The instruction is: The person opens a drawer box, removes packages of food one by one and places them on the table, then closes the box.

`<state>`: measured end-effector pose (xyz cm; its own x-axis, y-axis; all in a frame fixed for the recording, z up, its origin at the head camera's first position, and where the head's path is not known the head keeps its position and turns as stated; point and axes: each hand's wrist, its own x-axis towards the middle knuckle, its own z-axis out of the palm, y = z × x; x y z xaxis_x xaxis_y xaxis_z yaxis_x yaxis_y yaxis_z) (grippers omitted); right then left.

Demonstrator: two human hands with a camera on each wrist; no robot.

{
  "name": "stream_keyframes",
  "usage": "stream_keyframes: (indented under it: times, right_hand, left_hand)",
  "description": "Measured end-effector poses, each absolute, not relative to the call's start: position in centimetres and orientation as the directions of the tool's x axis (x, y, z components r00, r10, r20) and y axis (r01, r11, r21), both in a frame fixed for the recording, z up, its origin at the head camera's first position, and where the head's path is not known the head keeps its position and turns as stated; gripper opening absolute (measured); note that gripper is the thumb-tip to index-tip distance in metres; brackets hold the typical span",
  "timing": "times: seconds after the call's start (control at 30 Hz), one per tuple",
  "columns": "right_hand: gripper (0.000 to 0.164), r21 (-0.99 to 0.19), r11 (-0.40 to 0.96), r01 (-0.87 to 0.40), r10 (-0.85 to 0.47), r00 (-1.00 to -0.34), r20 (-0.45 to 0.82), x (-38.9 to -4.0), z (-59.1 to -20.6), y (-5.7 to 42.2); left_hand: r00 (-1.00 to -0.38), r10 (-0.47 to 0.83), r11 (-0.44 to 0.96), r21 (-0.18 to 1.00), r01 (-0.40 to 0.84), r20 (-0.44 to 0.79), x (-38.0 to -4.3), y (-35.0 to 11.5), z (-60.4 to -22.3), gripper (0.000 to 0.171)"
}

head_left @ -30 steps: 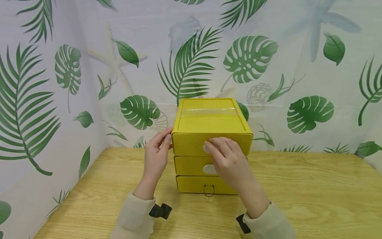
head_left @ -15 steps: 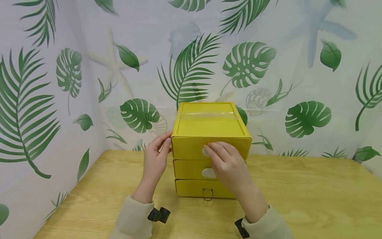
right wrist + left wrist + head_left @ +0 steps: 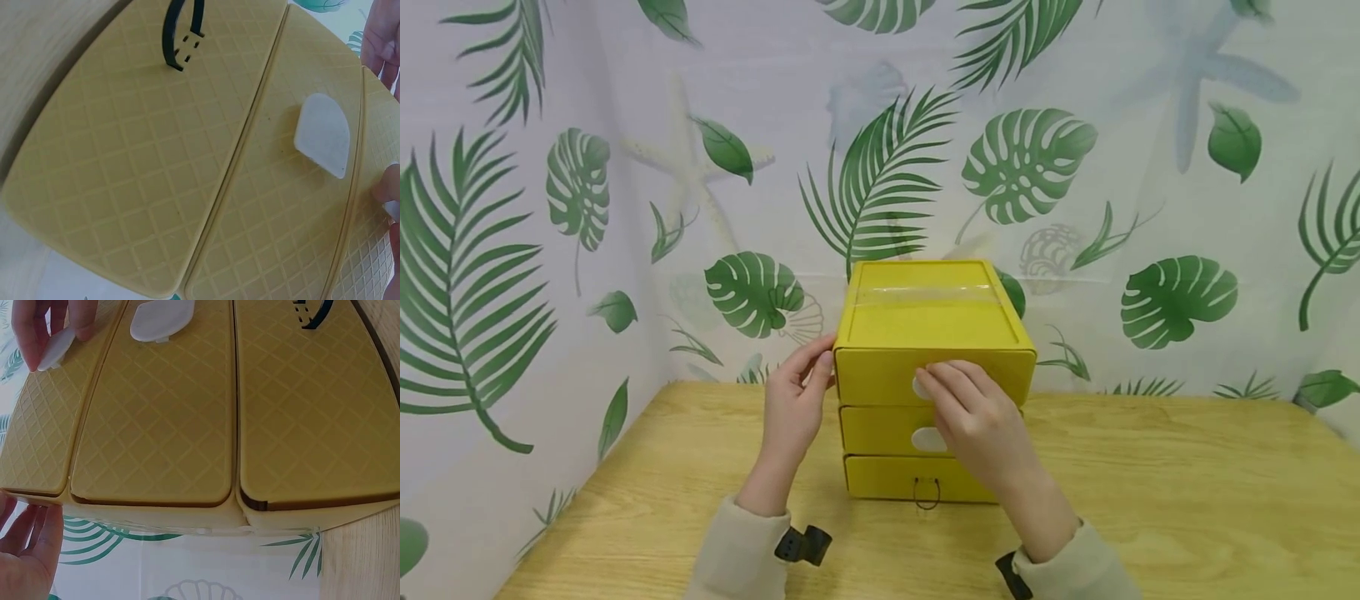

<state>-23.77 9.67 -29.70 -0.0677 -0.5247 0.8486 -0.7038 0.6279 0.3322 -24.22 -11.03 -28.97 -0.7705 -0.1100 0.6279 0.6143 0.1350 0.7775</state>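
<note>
One cabinet (image 3: 880, 379) stands on the surface (image 3: 1165, 483), right hand (image 3: 983, 421) pinching its top handle (image 3: 57, 349) with curled fingers, left hand (image 3: 793, 408) touching its side with extended fingers, a support whose slipping could let a pull swivel it.

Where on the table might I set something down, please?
The pale wooden table is bare right of the boxy yellow drawer unit and the right hand, and left between the left hand and the leaf-printed white backdrop. It is crowded before the unit, between the beige cloth sleeves.
</note>
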Motion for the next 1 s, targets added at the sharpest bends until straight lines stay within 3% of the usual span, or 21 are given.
stream_keyframes:
  times: [0.33, 0.47, 0.7, 1.0]
  right_hand:
    - [0.026, 0.32, 0.62, -0.717, -0.537, -0.091, 0.838, -23.68, -29.88, 9.87]
    - [0.025, 0.329, 0.615, -0.716, -0.53, -0.066, 0.845, -23.72, -29.84, 9.86]
    - [0.022, 0.323, 0.629, -0.707, -0.543, -0.102, 0.833, -23.5, -29.61, 9.89]
    - [0.022, 0.345, 0.623, -0.702, -0.546, -0.075, 0.834, -23.53, -29.61, 9.87]
  left_hand:
    - [-0.771, -0.113, 0.15, 0.778, 0.61, 0.627, -24.25, -11.01, -29.2, 0.026]
    - [-0.761, -0.112, 0.162, 0.767, 0.621, 0.639, -24.35, -11.0, -29.26, 0.026]
    - [-0.747, -0.102, 0.163, 0.752, 0.639, 0.657, -24.42, -10.96, -29.15, 0.026]
    - [-0.752, -0.099, 0.163, 0.756, 0.634, 0.652, -24.32, -11.03, -29.18, 0.027]
